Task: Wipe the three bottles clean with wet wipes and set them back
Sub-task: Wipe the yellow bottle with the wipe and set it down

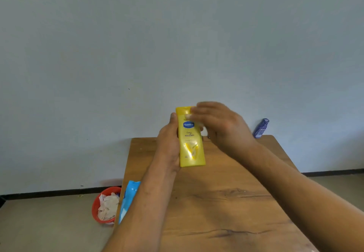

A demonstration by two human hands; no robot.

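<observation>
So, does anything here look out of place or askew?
The light blue plastic wipes pack sticks out over the left edge of the brown wooden table, so it may slip. The dark blue bottle at the far corner looks tilted, perhaps from the lens.

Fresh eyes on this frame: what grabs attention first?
The yellow Vaseline lotion bottle stands out, upright over the far end of the wooden table. The left hand grips it and the blurred right hand is at its cap. Next come the red bin of crumpled wipes on the floor left of the table, and a blue bottle at the far right corner.
</observation>
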